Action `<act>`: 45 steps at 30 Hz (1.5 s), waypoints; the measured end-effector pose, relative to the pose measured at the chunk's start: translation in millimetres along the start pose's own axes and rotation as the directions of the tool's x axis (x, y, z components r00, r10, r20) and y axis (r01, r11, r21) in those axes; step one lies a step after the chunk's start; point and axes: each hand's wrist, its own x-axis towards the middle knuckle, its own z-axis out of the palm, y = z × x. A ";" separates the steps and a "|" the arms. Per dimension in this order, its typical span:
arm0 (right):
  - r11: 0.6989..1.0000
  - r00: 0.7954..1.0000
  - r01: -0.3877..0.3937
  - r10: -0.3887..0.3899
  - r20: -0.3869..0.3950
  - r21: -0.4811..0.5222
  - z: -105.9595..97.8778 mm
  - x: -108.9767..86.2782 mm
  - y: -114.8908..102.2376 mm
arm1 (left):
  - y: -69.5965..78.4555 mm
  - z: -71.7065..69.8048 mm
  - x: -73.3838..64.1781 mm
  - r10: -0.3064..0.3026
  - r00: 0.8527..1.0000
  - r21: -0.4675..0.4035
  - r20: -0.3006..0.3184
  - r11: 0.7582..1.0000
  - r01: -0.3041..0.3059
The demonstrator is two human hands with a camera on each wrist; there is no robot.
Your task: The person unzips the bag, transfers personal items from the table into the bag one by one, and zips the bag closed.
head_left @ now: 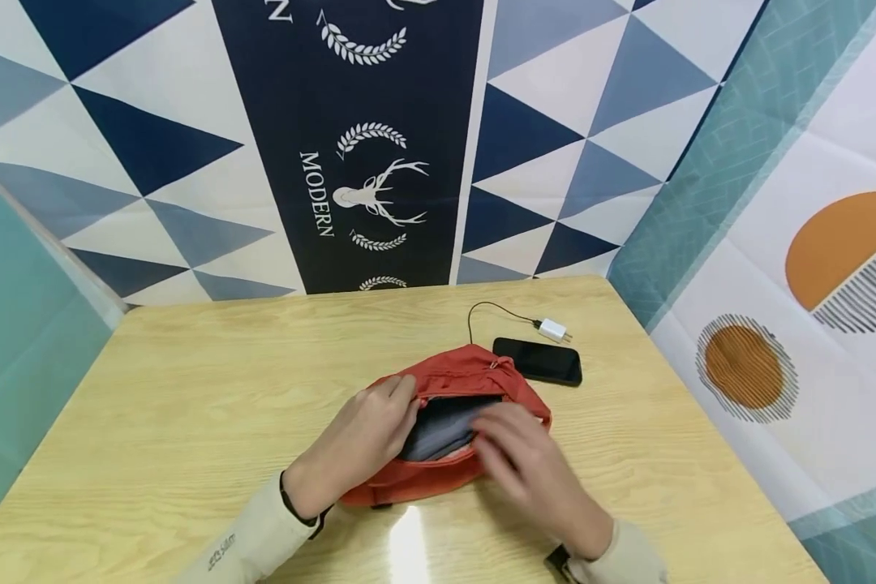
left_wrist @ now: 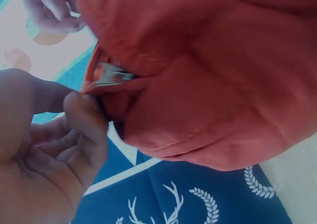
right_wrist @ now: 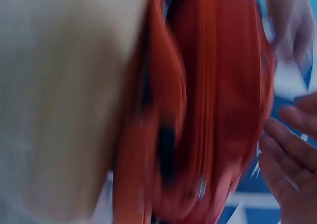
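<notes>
A red waist bag (head_left: 467,369) lies on the table with its zipped mouth spread apart, showing a dark grey lining (head_left: 438,428). At the left end of that mouth, my left hand (head_left: 372,426) pinches the fabric edge between thumb and fingers; the left wrist view shows the same left hand (left_wrist: 59,140) at the bag's edge. My right hand (head_left: 521,462), blurred, is over the right end of the opening with fingers loosely bent. In the right wrist view, the fingers of the right hand (right_wrist: 292,154) hold nothing and are beside the red fabric (right_wrist: 237,85).
Behind the bag to the right lies a black smartphone (head_left: 538,361). A white charger plug (head_left: 553,329) with a thin black cable (head_left: 496,305) lies farther back, the cable running down behind the bag. Patterned cloth walls (head_left: 380,122) border the wooden table (head_left: 212,389).
</notes>
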 end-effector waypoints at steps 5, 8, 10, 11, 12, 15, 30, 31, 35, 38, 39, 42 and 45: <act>0.986 0.967 0.024 0.019 0.254 -0.164 12.0 -1.0 -21.1 | -0.2 -2.3 3.3 0.032 0.997 -0.020 -0.067 0.999 -0.033; 0.982 0.944 -0.030 0.090 0.318 -0.187 12.6 -3.4 -20.5 | -0.6 -4.3 3.7 0.032 0.995 -0.016 -0.098 0.999 -0.034; 0.982 0.925 -0.056 0.118 0.362 -0.178 12.9 -5.4 -20.5 | -1.6 -5.7 3.7 0.030 0.994 -0.011 -0.107 0.999 -0.031; 0.983 0.914 -0.066 0.129 0.385 -0.171 13.4 -6.2 -20.7 | -2.3 -6.5 3.7 0.027 0.994 -0.006 -0.109 1.000 -0.028; 0.984 0.904 -0.077 0.137 0.405 -0.163 13.8 -6.9 -21.2 | -3.2 -7.5 3.7 0.024 0.993 -0.003 -0.112 1.000 -0.025; 0.985 0.881 -0.112 0.161 0.444 -0.133 15.9 -8.9 -22.8 | -6.8 -9.8 3.8 0.013 0.994 0.005 -0.108 1.000 -0.012; 0.980 0.982 -0.188 0.188 -0.004 0.061 -17.0 -1.1 23.4 | -37.0 -21.5 1.4 -0.089 0.994 -0.055 -0.062 0.995 0.086; 0.976 0.976 -0.219 0.219 0.006 0.010 -20.2 -3.2 33.5 | -39.1 -21.7 1.7 -0.103 0.993 -0.067 -0.058 0.993 0.099; 0.939 0.937 -0.320 0.333 0.105 -0.125 -25.7 -14.8 67.0 | -45.9 -23.8 1.8 -0.148 0.988 -0.113 -0.039 0.983 0.143; 0.935 0.922 -0.319 0.344 0.176 -0.156 -23.2 -20.1 86.7 | -50.3 -26.5 1.2 -0.178 0.984 -0.128 -0.019 0.976 0.174; 0.939 0.922 -0.305 0.333 0.196 -0.162 -21.7 -19.5 93.4 | -52.0 -27.3 1.0 -0.188 0.982 -0.133 -0.014 0.974 0.185; 0.947 0.922 -0.255 0.299 0.246 -0.195 -17.6 -11.4 114.8 | -56.8 -31.3 0.9 -0.222 0.975 -0.136 -0.012 0.966 0.218; 0.953 0.908 -0.231 0.283 0.310 -0.195 -14.6 1.7 136.2 | -61.6 -34.6 0.4 -0.249 0.968 -0.141 -0.013 0.959 0.245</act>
